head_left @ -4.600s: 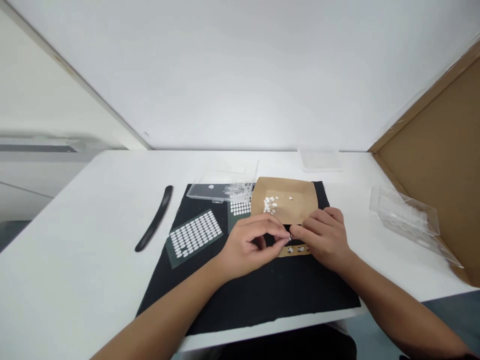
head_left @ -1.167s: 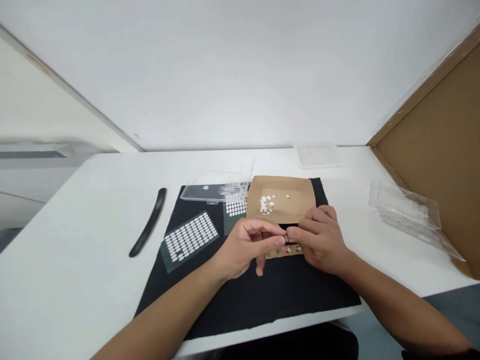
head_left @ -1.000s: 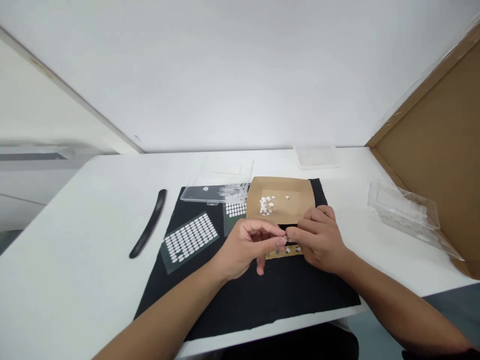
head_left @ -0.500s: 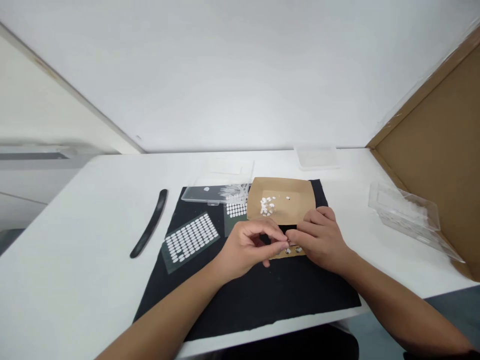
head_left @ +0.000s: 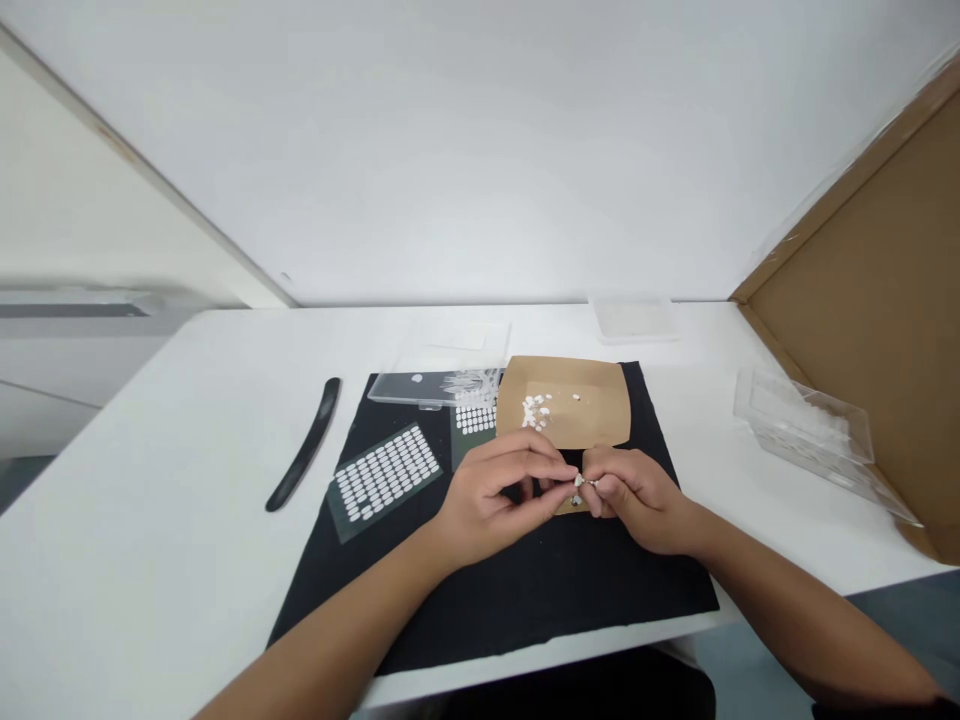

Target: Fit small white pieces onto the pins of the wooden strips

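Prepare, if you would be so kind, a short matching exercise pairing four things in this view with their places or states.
Column one
1. Left hand
2. Curved black strip
3. Open tray
4. Slanted sheet of white ovals

Column two
A. On the white tabletop, left of the black cloth
B. Brown, with loose white bits inside
C. On the black cloth, at its left edge
D. Pinching a small pale piece

Pairs: 1-D, 2-A, 3-B, 4-C
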`<action>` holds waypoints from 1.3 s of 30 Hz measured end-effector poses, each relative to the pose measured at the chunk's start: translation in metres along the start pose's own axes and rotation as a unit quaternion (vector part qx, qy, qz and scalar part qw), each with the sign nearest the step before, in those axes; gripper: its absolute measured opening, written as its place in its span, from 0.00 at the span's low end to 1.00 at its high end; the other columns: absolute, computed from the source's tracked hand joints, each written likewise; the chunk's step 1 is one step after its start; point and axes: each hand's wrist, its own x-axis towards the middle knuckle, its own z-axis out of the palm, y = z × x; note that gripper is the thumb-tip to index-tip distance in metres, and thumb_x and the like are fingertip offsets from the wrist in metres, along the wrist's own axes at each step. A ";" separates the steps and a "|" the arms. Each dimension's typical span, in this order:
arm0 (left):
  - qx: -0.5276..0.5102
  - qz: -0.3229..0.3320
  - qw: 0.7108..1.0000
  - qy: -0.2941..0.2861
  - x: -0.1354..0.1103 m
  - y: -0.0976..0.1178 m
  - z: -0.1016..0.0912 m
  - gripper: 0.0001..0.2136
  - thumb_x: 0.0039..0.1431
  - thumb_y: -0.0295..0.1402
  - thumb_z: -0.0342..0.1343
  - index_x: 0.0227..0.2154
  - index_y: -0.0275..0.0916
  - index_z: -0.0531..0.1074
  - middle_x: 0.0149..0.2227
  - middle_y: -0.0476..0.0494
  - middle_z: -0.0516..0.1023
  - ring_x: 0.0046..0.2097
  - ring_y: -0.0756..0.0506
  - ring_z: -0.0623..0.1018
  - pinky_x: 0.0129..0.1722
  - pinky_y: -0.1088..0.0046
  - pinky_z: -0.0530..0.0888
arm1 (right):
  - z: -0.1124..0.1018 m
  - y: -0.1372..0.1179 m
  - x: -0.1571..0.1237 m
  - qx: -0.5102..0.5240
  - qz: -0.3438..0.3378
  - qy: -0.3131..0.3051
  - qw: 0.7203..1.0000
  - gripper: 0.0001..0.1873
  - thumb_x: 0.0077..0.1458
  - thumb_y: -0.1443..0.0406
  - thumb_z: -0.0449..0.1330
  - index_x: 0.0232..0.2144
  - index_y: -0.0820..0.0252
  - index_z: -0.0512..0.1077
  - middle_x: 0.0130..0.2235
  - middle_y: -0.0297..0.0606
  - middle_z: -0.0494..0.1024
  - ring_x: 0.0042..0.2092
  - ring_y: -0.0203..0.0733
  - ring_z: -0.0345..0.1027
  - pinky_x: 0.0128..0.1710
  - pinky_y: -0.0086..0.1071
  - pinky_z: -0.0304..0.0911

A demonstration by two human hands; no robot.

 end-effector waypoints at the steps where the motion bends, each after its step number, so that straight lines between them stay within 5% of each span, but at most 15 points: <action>1: 0.007 0.007 1.000 0.004 0.000 0.000 0.000 0.06 0.61 0.25 0.67 0.38 0.40 0.85 0.35 0.41 0.83 0.28 0.50 0.80 0.24 0.78 0.76 | 0.000 0.000 -0.001 0.042 0.028 -0.010 0.999 0.29 0.76 0.47 0.45 0.31 0.58 0.69 0.27 0.29 0.67 0.27 0.34 0.59 0.33 0.31 0.59; 7: 0.036 0.054 0.998 0.026 0.000 0.004 0.001 0.08 0.60 0.23 0.67 0.39 0.42 0.84 0.35 0.43 0.84 0.34 0.47 0.84 0.32 0.74 0.81 | -0.001 0.000 -0.005 0.192 0.134 -0.061 0.970 0.28 0.75 0.46 0.50 0.28 0.58 0.65 0.25 0.27 0.60 0.26 0.32 0.51 0.28 0.30 0.50; 13: 0.058 0.110 0.992 -0.005 0.000 0.002 0.001 0.09 0.63 0.22 0.65 0.42 0.41 0.82 0.37 0.42 0.83 0.36 0.48 0.84 0.34 0.75 0.82 | 0.000 -0.001 -0.003 0.246 0.164 -0.073 0.952 0.28 0.74 0.45 0.49 0.28 0.58 0.62 0.24 0.25 0.57 0.25 0.31 0.47 0.27 0.30 0.47; 18: 0.045 0.086 0.995 -0.001 -0.004 -0.004 0.002 0.08 0.63 0.20 0.63 0.43 0.35 0.81 0.38 0.41 0.80 0.32 0.51 0.80 0.27 0.81 0.77 | 0.001 -0.004 -0.004 0.154 0.124 -0.032 0.980 0.22 0.77 0.50 0.48 0.37 0.58 0.69 0.25 0.26 0.61 0.26 0.32 0.53 0.28 0.29 0.53; 22: 0.031 0.030 0.999 0.001 -0.005 -0.003 0.004 0.06 0.63 0.22 0.63 0.40 0.35 0.80 0.37 0.41 0.79 0.33 0.50 0.80 0.25 0.82 0.76 | -0.001 -0.002 -0.003 -0.033 0.028 -0.013 0.999 0.14 0.76 0.57 0.51 0.42 0.57 0.71 0.32 0.31 0.71 0.31 0.35 0.62 0.34 0.30 0.57; 27: 0.032 0.005 0.999 0.014 -0.007 -0.004 0.007 0.07 0.64 0.22 0.63 0.42 0.35 0.82 0.37 0.41 0.79 0.30 0.52 0.79 0.22 0.83 0.75 | -0.001 0.010 0.000 -0.214 -0.090 0.035 0.972 0.14 0.77 0.59 0.50 0.39 0.57 0.71 0.31 0.33 0.73 0.32 0.38 0.62 0.36 0.32 0.56; 39: 0.029 0.031 0.999 0.027 -0.005 -0.008 0.005 0.08 0.62 0.20 0.64 0.41 0.34 0.83 0.37 0.39 0.81 0.28 0.53 0.79 0.20 0.83 0.73 | 0.001 0.009 0.002 -0.302 -0.122 0.080 0.942 0.21 0.78 0.57 0.49 0.34 0.59 0.71 0.26 0.31 0.72 0.28 0.36 0.59 0.35 0.33 0.52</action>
